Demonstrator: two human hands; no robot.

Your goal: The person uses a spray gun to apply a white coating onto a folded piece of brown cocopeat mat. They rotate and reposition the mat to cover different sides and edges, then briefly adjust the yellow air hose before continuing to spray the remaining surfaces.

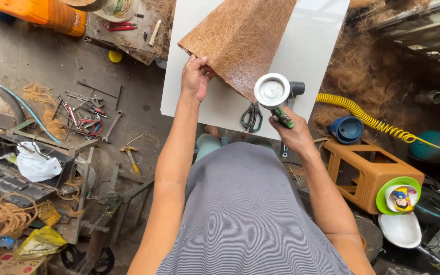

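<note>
A brown coir fibre sheet [240, 38] lies folded on a white board [311, 56]. My left hand [195, 77] grips the sheet's near left corner. My right hand [292, 133] holds a spray gun [276, 97] with a round silver cup on top, just right of the sheet's near edge. A yellow coiled air hose [367, 119] runs off to the right from the gun. Black-handled scissors [252, 117] lie on the board between my hands.
Wrenches, pliers and a hammer [129, 155] are scattered on the floor at left. An orange container [42, 12] stands at top left. A wicker stool [370, 170] with a green plate stands at right, with loose fibre piled behind it.
</note>
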